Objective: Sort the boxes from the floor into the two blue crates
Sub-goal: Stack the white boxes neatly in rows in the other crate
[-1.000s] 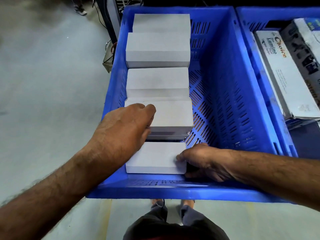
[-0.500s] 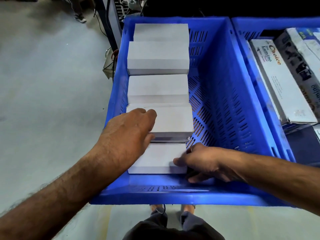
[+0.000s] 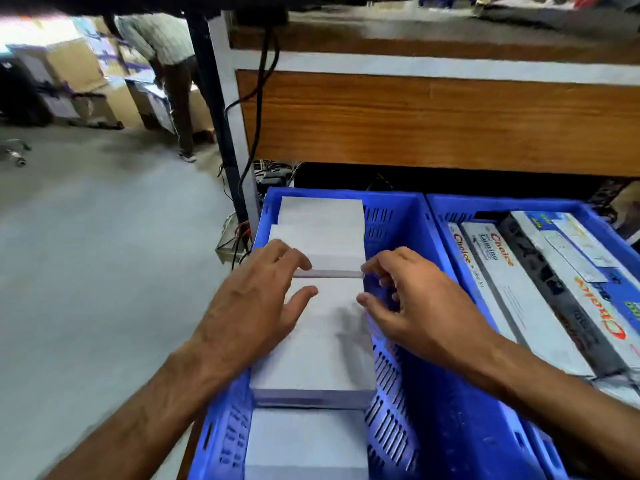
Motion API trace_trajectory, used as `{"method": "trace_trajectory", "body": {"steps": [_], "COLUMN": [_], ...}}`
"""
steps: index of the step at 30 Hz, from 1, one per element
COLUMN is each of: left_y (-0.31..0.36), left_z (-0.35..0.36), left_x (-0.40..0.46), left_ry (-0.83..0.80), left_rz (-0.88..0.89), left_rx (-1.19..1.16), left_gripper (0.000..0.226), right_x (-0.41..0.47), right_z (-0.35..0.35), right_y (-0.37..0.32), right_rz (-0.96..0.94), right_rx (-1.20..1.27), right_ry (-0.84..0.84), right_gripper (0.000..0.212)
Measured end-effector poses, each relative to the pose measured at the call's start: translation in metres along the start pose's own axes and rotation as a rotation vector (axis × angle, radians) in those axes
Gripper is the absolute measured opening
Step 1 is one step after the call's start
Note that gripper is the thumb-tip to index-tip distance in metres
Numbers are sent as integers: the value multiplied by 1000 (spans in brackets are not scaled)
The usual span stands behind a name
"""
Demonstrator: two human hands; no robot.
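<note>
The left blue crate [image 3: 412,327] holds a row of plain white boxes along its left wall. The nearest white box [image 3: 306,441] lies at the bottom of the view, and a middle white box [image 3: 327,344] sits beyond it. Farther back are two more white boxes [image 3: 322,237]. My left hand [image 3: 256,306] hovers over the middle box's left part with fingers spread. On that box's right edge is my right hand [image 3: 408,299], fingers loosely bent, holding nothing. The right blue crate [image 3: 502,205] holds long printed boxes [image 3: 519,299].
A wooden desk panel [image 3: 415,116] rises right behind the crates, with a black leg [image 3: 214,98] and hanging cables [image 3: 258,109] at its left. Grey floor [image 3: 104,271] spreads to the left. A person [image 3: 162,46] bends over cardboard boxes [image 3: 76,74] at the far back.
Both hands let go of the nearest white box and moved up the row to the middle box. The view tilted up and now takes in the desk and the room.
</note>
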State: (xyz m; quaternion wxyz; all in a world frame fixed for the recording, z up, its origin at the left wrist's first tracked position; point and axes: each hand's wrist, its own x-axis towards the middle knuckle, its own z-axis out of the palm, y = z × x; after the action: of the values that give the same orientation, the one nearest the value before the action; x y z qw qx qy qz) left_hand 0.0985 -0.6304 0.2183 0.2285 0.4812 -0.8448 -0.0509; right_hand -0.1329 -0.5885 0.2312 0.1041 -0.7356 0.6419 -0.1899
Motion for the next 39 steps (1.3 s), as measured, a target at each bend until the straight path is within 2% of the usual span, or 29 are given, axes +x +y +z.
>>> {"method": "trace_trajectory", "body": {"steps": [2,6,10,12,17,22,25,32,39], "left_y": [-11,-31,-46,-54,-59,-47,-36,-13,6], "left_z": [0,7,21,27,18,-6,-23,-43,-37], "left_x": [28,81,101,103,103,84,61,-21,-85], "left_ry": [-53,-299,-474,-477,-405,-207,-164,-314,-485], "left_rz": [54,57,22,16,4,91,141,157,186], "left_rx": [62,327,471,459,328,147,60,-72,104], "left_gripper": [49,86,81,85,96,86,83,83,85], "right_x": [22,65,91,97,97,73,46,-26,-80], "right_z": [8,25,40,45,42,20,-2,-36,-15], "right_y": [7,18,21,22,25,23,17,-14,-21], "right_rz": [18,32,95,119,115,35,-59,-200,-209], "right_rx": [-7,-62,-81,-80,-23,-105,-236,-310,-167], "right_ry": [20,-21,-137,-169,-149,-46,-16,-200,-426], "right_gripper": [52,77,85,80,89,92,98,93,86]}}
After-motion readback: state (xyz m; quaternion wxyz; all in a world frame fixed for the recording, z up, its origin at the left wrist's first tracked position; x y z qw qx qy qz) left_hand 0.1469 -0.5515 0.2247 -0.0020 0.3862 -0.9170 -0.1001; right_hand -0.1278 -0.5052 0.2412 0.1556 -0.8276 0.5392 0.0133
